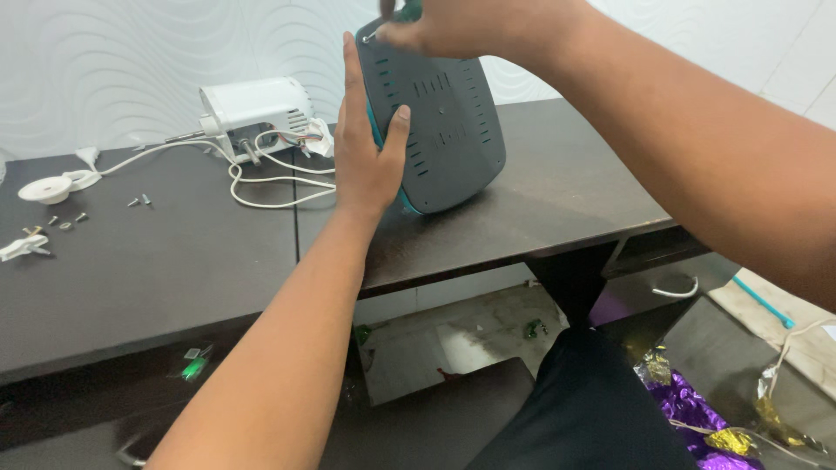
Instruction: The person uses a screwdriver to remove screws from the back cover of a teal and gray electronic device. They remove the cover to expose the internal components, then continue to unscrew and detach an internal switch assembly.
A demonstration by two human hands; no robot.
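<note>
A dark grey appliance base [448, 130] with vent slots and a teal rim stands tilted on its edge on the dark table [200, 261]. My left hand [366, 144] presses flat against its left edge, thumb on the grey face, steadying it. My right hand [461, 26] is closed at the top corner of the base around a green-handled tool, probably a screwdriver, whose metal tip [373, 36] meets that corner. Most of the tool is hidden by my fingers and the frame's top edge.
A white motor housing [257, 109] with exposed wires and a white cord [270, 178] lies behind. Loose screws [139, 201], a round white cap [48, 187] and a plug [22, 246] sit at the left. Purple and gold foil [697, 409] lies on the floor.
</note>
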